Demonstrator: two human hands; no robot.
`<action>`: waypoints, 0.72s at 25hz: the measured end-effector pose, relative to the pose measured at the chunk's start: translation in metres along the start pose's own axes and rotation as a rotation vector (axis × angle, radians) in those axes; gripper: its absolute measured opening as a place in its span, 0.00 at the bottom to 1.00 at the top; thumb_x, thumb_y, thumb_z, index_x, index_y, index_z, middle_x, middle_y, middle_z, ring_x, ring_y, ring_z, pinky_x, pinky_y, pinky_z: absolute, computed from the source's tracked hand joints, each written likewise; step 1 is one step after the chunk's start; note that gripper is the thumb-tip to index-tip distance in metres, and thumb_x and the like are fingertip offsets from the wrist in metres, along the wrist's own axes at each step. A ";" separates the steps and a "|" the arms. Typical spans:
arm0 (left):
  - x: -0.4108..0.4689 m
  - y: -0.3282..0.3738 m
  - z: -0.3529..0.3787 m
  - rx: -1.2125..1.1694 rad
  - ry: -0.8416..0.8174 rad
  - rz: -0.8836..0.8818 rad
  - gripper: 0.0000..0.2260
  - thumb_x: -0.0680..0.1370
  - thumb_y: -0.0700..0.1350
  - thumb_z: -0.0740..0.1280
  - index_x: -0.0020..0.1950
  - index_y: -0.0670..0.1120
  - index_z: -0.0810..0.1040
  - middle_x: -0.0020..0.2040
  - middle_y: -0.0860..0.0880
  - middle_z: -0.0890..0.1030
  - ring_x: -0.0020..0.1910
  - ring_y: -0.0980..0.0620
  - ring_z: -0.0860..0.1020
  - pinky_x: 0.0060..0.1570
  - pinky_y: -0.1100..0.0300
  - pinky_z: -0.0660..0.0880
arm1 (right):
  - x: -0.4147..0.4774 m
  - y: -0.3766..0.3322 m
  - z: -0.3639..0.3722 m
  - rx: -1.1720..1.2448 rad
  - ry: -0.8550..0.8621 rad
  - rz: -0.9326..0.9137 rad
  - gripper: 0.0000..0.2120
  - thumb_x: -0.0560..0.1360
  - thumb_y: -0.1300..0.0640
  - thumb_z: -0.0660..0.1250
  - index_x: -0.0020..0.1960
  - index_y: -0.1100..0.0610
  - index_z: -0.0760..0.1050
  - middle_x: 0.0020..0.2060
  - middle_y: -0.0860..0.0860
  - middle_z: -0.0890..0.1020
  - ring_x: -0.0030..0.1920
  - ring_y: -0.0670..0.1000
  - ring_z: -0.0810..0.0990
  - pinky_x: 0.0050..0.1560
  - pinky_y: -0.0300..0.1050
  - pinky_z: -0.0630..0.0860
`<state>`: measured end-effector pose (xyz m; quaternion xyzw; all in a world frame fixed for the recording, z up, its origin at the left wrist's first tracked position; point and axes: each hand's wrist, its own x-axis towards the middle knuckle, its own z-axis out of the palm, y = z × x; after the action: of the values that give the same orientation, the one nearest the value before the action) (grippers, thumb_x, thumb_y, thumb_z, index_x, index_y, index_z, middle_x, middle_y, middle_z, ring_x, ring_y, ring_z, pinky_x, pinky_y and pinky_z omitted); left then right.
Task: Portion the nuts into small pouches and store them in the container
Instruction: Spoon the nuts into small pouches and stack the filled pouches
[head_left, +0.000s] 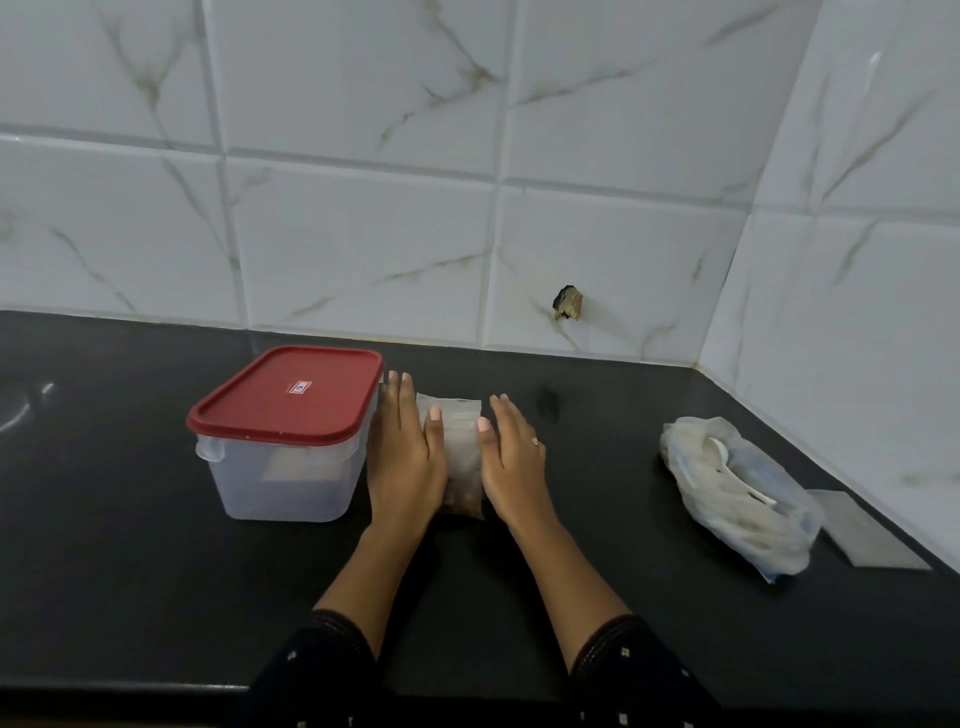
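Fingers (401, 402) straight and pressed together, left hand (402, 457) and right hand (514, 457) flank 1 small clear plastic pouch of nuts (460, 447) on the black countertop (130, 545), touching its sides. Looks filled; storing is left: the translucent red-lidded container (283, 467) beside it sits closed.

My one head view, close over the counter (156, 597).
It faces forward and down; wall (363, 234) fills the upper frame.
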<state>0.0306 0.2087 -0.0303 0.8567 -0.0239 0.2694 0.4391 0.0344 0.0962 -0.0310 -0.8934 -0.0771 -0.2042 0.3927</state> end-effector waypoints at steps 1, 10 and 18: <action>-0.004 0.003 0.000 0.055 0.019 0.024 0.24 0.82 0.51 0.47 0.77 0.46 0.48 0.78 0.50 0.48 0.77 0.56 0.45 0.71 0.63 0.41 | -0.003 0.000 -0.002 -0.086 0.015 -0.038 0.23 0.82 0.48 0.47 0.74 0.54 0.57 0.75 0.49 0.59 0.75 0.46 0.55 0.72 0.43 0.49; -0.031 0.065 0.030 0.290 -0.105 0.214 0.25 0.82 0.49 0.47 0.76 0.41 0.43 0.78 0.45 0.43 0.77 0.50 0.40 0.71 0.57 0.34 | -0.027 0.030 -0.094 -0.788 0.313 -0.156 0.24 0.77 0.49 0.50 0.67 0.58 0.71 0.67 0.52 0.74 0.68 0.54 0.71 0.69 0.52 0.52; -0.063 0.156 0.109 0.215 -0.254 0.383 0.26 0.82 0.50 0.46 0.76 0.40 0.42 0.78 0.44 0.43 0.77 0.49 0.40 0.72 0.57 0.35 | -0.049 0.083 -0.206 -0.919 0.299 0.055 0.28 0.77 0.47 0.44 0.70 0.58 0.67 0.70 0.53 0.70 0.71 0.54 0.66 0.73 0.50 0.44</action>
<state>-0.0184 0.0173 0.0035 0.9054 -0.2121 0.2390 0.2797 -0.0472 -0.1104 0.0176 -0.9370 0.1021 -0.3326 -0.0306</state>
